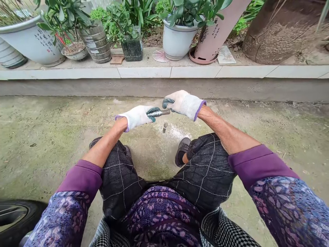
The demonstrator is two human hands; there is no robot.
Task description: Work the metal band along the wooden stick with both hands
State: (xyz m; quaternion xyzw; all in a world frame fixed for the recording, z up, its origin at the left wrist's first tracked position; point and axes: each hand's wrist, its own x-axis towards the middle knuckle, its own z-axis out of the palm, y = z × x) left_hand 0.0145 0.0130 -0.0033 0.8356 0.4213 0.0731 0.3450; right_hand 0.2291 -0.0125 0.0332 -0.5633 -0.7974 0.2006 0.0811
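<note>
The person is sitting low on the concrete with knees spread, and the black quilted trousers (pixel 120 175) are framing a small metal stub (pixel 165 127) that is standing upright from the ground, ringed by white powder (pixel 177 132). That stance seems to be keeping the stub within easy reach of both hands while the arms are reaching forward between the knees. The left hand (pixel 136 116), in a white knit glove with green-coated fingers, is pinching the threaded part of a short steel rod (pixel 158 113), its fingers pressed together around it. The rod is hanging in the air just above and slightly behind the stub, not touching it. Its long axis is lying almost level and crosswise to the upright stub, and its smooth, dark end is pointing right, toward the other hand. The right hand (pixel 183 104), in a matching glove, is curling its green fingertips (pixel 166 103) right beside that end, though I cannot tell whether they are touching it. A shoe (pixel 183 151) is resting near the powder, while potted plants (pixel 177 41) are lining the tiled ledge (pixel 144 72) beyond.
</note>
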